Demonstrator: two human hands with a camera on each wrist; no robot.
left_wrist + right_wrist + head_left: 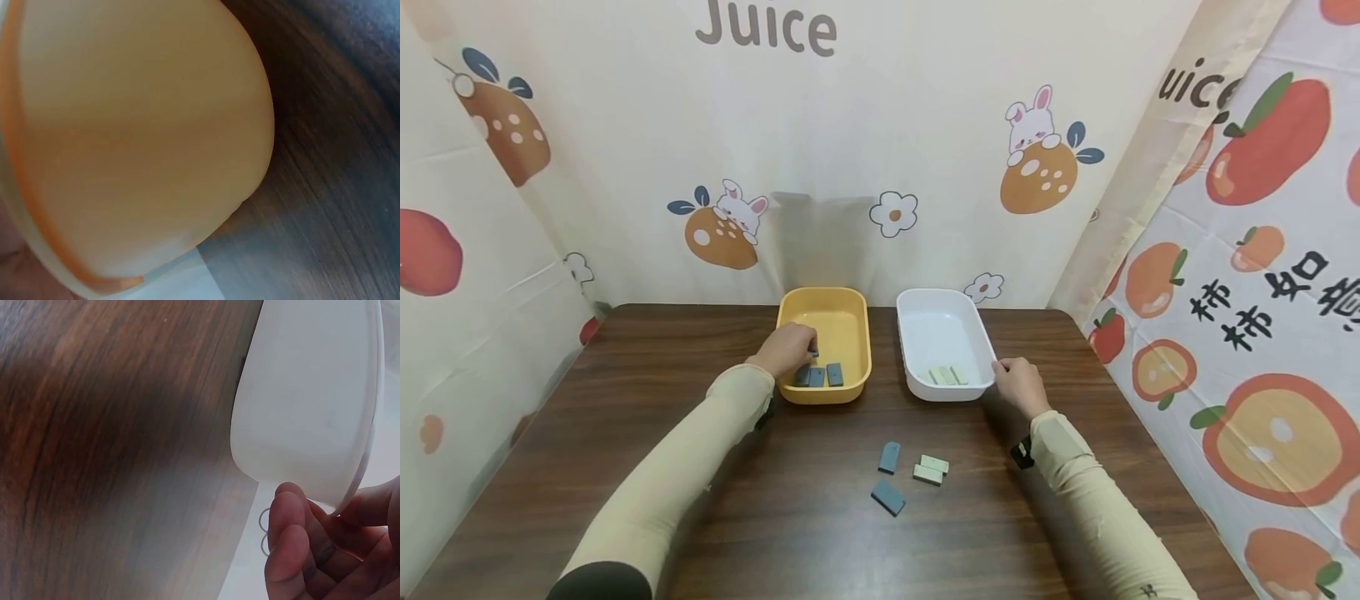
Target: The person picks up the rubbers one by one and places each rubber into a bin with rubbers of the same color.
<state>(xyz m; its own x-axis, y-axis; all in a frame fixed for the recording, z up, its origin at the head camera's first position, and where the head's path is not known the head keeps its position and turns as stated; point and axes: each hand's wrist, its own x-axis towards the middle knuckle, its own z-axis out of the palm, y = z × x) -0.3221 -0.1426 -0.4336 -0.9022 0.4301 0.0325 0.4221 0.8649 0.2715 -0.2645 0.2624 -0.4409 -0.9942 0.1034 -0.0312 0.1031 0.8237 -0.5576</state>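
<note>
My left hand reaches over the left rim of a yellow plastic bin, its curled fingers pinching a small blue-grey tile. Below it, several more blue-grey tiles lie on the bin floor. In the left wrist view the bin's outer wall fills most of the picture and hides the fingertips. With thumb and fingers, my right hand grips the right rim of a white plastic bin. Pale green tiles lie inside that bin near its front. The right wrist view shows the pinched rim close up.
On the dark wooden table, in front of the bins, lie two blue-grey tiles and two pale green tiles. Both bins stand by the table's back edge. Printed curtains hang behind and at both sides.
</note>
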